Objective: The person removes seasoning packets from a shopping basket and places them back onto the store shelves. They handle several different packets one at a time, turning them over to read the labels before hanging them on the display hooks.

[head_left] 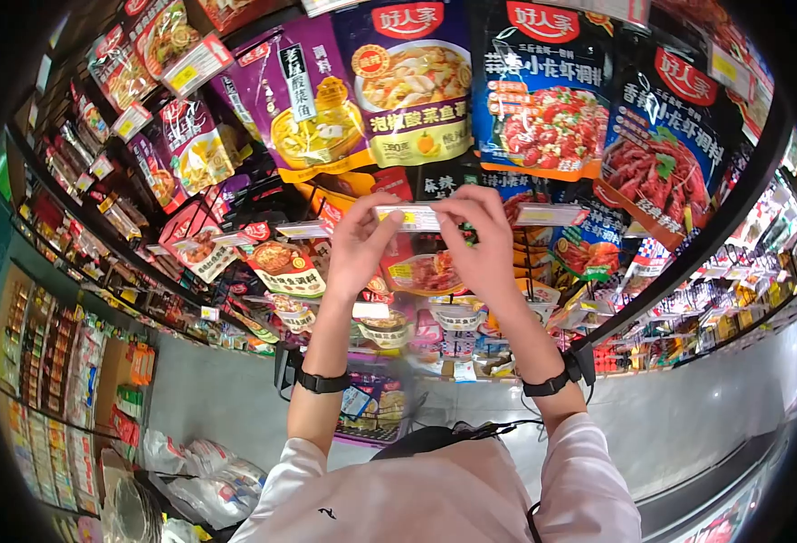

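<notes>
A white price tag (419, 218) with a small yellow patch spans the gap between my two hands, in front of the hanging packets. My left hand (360, 242) pinches its left end, thumb over the front. At the other end, the thumb and fingers of my right hand (477, 237) close on the tag. Just above hang a purple seasoning pouch (409, 86) and a blue crayfish seasoning pouch (543, 100). Below the tag, between my forearms, is a red food packet (424, 274). Whether the tag sits in a holder cannot be made out.
Another price tag (550, 215) sticks out to the right of my hands, and one more (304, 230) to the left. A dark crayfish pouch (661, 145) hangs at right. Plastic-wrapped bundles (208, 475) lie on the grey floor (208, 389) at lower left.
</notes>
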